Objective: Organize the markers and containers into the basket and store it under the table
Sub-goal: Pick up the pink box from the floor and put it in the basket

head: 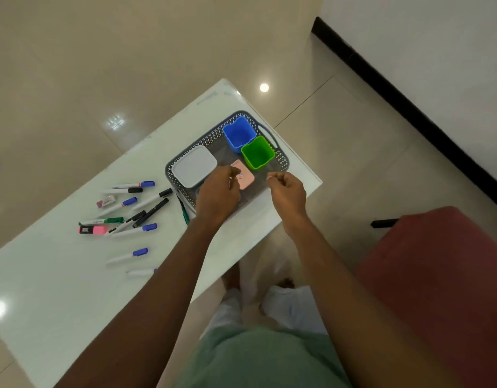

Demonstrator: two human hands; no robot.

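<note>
While both bare arms are reaching forward over the white table (pixel 59 289), the grey perforated basket (pixel 282 161) is sitting at the table's far right end, with a handle slot showing on its right rim. Inside it, a blue square cup (pixel 238 134) is standing upright in the far corner, and a green square cup (pixel 258 153) is standing just beside it, the two touching or nearly so. A white lidded container (pixel 194 166) is lying flat at the basket's left end. A small pink box (pixel 245 175) is resting on the basket floor between the white container and the green cup.

The left hand (pixel 217 193) is hovering over the basket with its fingers curled inward, fingertips at the near edge of the pink box; whether it is gripping the box I cannot tell. The right hand (pixel 287 193) is hanging over the basket's near right edge, loosely curled with thumb and forefinger close together, holding nothing visible.

Loose markers (pixel 129 217) are lying scattered on the table left of the basket, blue-, black- and green-capped, along with a pink highlighter (pixel 92 229). A teal pen (pixel 184 212) is lying against the basket's near left side. A red chair (pixel 448 275) is standing at right.
</note>
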